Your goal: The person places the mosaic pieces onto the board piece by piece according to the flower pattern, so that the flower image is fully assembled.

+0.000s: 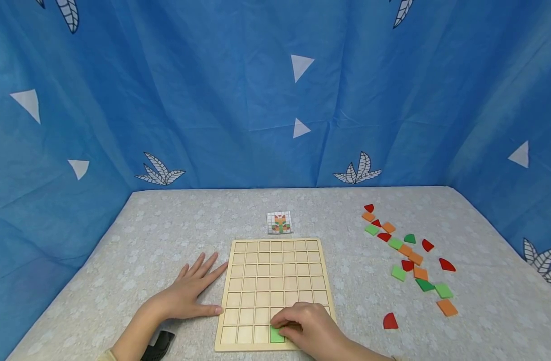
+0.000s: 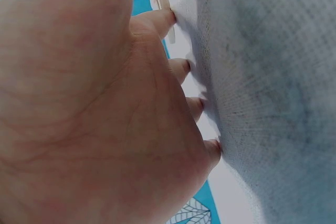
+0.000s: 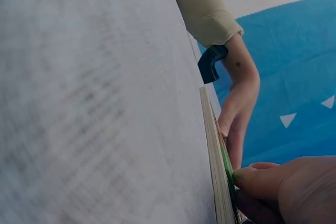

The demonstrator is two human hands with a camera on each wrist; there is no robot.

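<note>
The green square (image 1: 277, 337) lies left of your right hand (image 1: 312, 328), pinched by its thumb and forefinger, in the board's (image 1: 263, 271) row nearest the counter's (image 1: 189, 215) front edge; whether it sits flush is hard to judge. Your left hand (image 1: 188, 292), fingers spread, rests farther off.

A tile (image 1: 277, 336) lies on the grid board (image 1: 250, 285), a card (image 1: 280, 222) behind, loose tiles (image 1: 420, 273) to the right.

Head view downward, wrist views close, board (image 1: 248, 285) shared
</note>
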